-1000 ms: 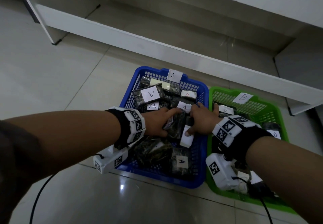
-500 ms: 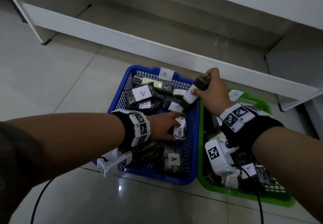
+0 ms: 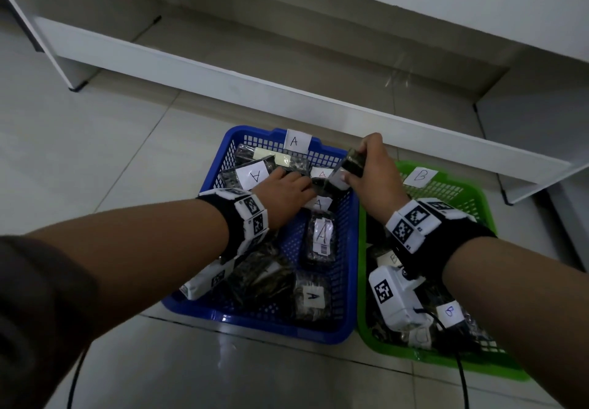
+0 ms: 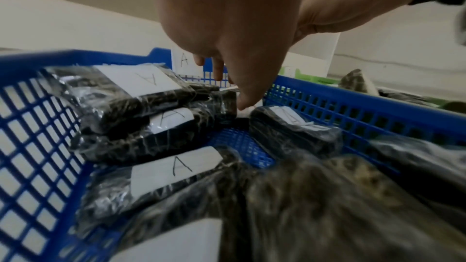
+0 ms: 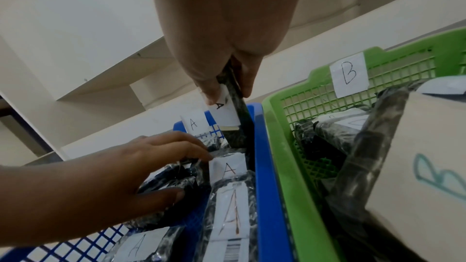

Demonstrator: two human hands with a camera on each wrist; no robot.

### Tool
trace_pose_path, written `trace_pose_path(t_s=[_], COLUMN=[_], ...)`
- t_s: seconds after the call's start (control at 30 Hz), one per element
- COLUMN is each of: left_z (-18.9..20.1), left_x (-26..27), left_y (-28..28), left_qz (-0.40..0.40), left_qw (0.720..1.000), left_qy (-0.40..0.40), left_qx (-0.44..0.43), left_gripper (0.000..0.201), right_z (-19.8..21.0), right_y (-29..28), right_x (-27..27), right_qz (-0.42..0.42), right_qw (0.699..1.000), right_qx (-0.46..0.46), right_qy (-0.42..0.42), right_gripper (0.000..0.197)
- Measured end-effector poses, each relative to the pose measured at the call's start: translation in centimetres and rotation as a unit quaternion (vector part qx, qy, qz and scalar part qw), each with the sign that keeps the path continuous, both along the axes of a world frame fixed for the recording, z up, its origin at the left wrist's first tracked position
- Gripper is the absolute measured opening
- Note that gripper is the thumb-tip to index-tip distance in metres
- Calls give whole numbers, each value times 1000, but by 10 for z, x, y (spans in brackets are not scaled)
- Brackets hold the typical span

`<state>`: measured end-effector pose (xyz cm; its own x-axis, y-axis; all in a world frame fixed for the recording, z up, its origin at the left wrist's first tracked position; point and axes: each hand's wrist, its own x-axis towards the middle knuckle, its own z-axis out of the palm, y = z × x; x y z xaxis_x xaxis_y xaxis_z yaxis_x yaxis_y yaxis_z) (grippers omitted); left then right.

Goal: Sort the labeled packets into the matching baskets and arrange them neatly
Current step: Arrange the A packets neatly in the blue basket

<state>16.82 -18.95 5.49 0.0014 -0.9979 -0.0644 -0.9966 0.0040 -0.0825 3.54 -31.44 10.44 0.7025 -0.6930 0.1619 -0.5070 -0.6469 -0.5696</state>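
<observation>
A blue basket (image 3: 255, 325) tagged "A" (image 3: 297, 141) holds several dark plastic-wrapped packets with white "A" labels. To its right, a green basket (image 3: 446, 367) tagged "B" (image 3: 420, 176) holds "B" packets (image 3: 449, 312). My right hand (image 3: 353, 169) pinches one dark "A" packet (image 5: 234, 119) upright over the blue basket's far right corner. My left hand (image 3: 296, 185) lies inside the blue basket with loosely extended fingers (image 5: 196, 152). They touch the packets at the far end (image 4: 141, 81) and hold nothing.
A white shelf unit's low front board (image 3: 287, 89) runs just behind both baskets. Grey tiled floor (image 3: 79, 153) lies to the left and in front. A black cable (image 3: 462, 376) trails from my right wrist over the green basket's near rim.
My right hand has lifted an "A" packet out of the basket's middle to its far right corner. My left hand let go of a packet and moved toward the far packets.
</observation>
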Motion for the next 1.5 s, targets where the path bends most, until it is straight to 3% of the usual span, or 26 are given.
trace_pose_path(t_s=[0.2,0.37,0.53,0.63,0.8,1.03,1.13,1.23,1.37,1.5], left_z=[-1,-12,-12,-7,-3,-2,15,28,32,25], left_x=[6,8,10,11,-1,12,28,57,98,111], left_y=[-25,-38,-50,-51,-46,-37,-30,-15,17,46], left_qz=[37,123,164,166,68,41,34,88,131,106], left_qw=[998,971,948,955,997,991,984,974,983,992], left_qy=[41,203,273,242,24,116,176,204,127,30], left_qx=[43,34,26,28,42,53,-8,-55,-3,63], left_gripper=[44,44,35,28,22,31,31,27,36,70], right_z=[6,5,4,3,-1,2,4,4,4,1], right_y=[-8,-10,-13,-14,-15,-16,-14,-8,3,15], right_x=[-6,-13,-14,-15,-16,-10,-3,11,29,38], right_qz=[-46,-71,-74,-73,-65,-57,-60,-87,-94,-78], right_qw=[997,994,992,992,993,994,991,983,973,973], right_qx=[0,15,33,38,33,12,38,68,112,143], right_qy=[-67,-82,-98,-99,-89,-89,-116,-146,-178,-161], right_gripper=[44,43,43,43,42,43,41,42,45,47])
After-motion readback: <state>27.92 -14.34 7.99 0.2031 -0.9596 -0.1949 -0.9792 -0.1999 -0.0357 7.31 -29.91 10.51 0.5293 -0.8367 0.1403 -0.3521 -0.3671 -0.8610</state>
